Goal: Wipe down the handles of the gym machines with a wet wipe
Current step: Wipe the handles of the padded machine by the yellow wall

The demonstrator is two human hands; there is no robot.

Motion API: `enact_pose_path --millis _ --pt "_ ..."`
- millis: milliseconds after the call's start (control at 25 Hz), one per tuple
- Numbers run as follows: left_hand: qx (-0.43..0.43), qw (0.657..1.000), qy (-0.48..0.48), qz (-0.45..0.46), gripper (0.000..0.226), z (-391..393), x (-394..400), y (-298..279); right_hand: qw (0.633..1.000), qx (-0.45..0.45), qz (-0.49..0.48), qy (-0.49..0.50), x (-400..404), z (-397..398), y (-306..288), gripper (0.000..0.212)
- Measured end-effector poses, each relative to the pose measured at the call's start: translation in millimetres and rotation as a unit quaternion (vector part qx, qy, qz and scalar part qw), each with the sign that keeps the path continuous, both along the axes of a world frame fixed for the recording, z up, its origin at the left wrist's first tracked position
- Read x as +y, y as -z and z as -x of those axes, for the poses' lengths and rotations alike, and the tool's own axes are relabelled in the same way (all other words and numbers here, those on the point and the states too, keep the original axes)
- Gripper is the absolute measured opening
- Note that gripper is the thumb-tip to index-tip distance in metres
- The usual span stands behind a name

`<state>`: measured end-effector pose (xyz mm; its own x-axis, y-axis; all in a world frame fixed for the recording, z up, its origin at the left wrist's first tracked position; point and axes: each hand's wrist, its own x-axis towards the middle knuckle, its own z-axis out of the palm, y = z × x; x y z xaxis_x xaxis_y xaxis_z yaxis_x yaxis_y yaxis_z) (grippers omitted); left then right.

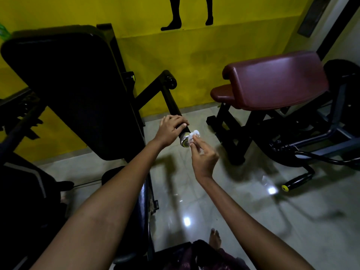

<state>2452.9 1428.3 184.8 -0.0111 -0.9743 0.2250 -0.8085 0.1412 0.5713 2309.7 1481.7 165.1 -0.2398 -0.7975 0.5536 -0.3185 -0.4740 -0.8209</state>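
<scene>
Presently the left hand (171, 128) grips the black handle (174, 106) near its metal end cap (184, 140) while the right hand (202, 154) pinches the wet wipe (193, 135) against it, apparently lightly, so the wipe may slip free.

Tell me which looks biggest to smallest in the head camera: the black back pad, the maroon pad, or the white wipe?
1. Black back pad, though being nearer the camera helps it look big.
2. Maroon pad.
3. White wipe, tiny, pinched in the right hand.
</scene>
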Motion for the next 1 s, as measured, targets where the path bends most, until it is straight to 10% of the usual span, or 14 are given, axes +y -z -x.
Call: enact_pose_path --millis 1000 --pt "0.146 0.989 0.031 0.000 0.058 9 -10 23 0.995 0.078 0.014 -0.065 -7 4 5 0.012"
